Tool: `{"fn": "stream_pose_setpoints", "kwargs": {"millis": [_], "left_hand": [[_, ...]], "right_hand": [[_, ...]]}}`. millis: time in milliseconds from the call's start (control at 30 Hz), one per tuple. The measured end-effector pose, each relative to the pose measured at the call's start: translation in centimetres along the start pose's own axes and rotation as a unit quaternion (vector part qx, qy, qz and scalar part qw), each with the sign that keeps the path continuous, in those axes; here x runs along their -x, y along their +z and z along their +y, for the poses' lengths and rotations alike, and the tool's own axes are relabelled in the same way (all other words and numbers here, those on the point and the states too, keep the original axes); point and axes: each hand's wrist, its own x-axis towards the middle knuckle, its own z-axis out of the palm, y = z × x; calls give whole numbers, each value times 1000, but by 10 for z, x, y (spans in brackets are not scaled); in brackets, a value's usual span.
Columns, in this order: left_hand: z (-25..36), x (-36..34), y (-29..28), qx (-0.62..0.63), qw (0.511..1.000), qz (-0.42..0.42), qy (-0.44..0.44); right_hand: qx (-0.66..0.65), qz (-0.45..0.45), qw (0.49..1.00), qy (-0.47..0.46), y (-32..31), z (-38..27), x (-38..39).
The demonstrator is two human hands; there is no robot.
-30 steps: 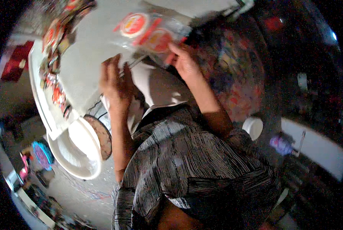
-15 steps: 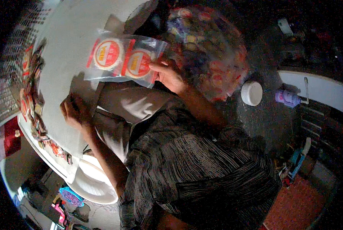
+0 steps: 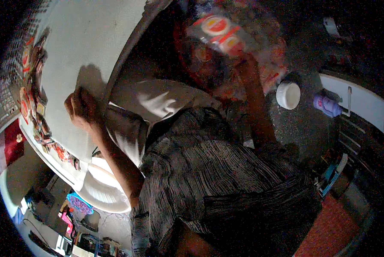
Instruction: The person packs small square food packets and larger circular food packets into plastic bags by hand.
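Observation:
My right hand (image 3: 242, 63), blurred by motion, grips one end of a clear plastic packet strip (image 3: 223, 33) with two round pale pieces under red-and-white labels. It holds the strip over a big, bulging see-through bag (image 3: 271, 49) full of similar red-marked packets, on my right. Whether the strip touches the bag I cannot tell. My left hand (image 3: 84, 109) is curled closed at the near edge of the whitish table (image 3: 89, 38), its shadow falling beyond it. Anything inside those fingers is hidden.
Small wrapped packets (image 3: 33, 98) line the table's left side. A white plastic chair (image 3: 104, 192) stands below the left forearm. On the right are a round white tub (image 3: 288, 95), a purple bottle (image 3: 327, 106) and a white panel (image 3: 355, 96). A reddish floor patch (image 3: 333, 231) shows lower right.
My right hand has carried the packet strip from above the table edge and my lap, rightward and away from me, over the big bag. My left hand stays closed in nearly the same place.

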Motion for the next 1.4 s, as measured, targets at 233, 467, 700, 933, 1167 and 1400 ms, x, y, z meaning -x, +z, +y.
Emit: {"fn": "stream_pose_setpoints", "kwargs": {"millis": [233,467,700,933,1167,1400], "left_hand": [[7,-4,-5,-28,1000,-2,5],[5,-4,1,-52,999,-3,-7],[13,-3,-4,-11,997,-5,-78],[4,8,-3,-58,997,-2,-48],[22,-8,-6,-23,999,1,-29],[19,-1,-4,31,995,-1,-92]], "right_hand": [[-82,-62,993,-57,-59,-40,-13],[-85,-13,993,-79,-73,-42,-30],[265,46,940,-210,-20,13,-38],[-213,185,953,109,5,-42,-73],[-106,-12,984,-144,-57,-65,-122],[-73,51,989,-120,-41,-54,-127]]}}
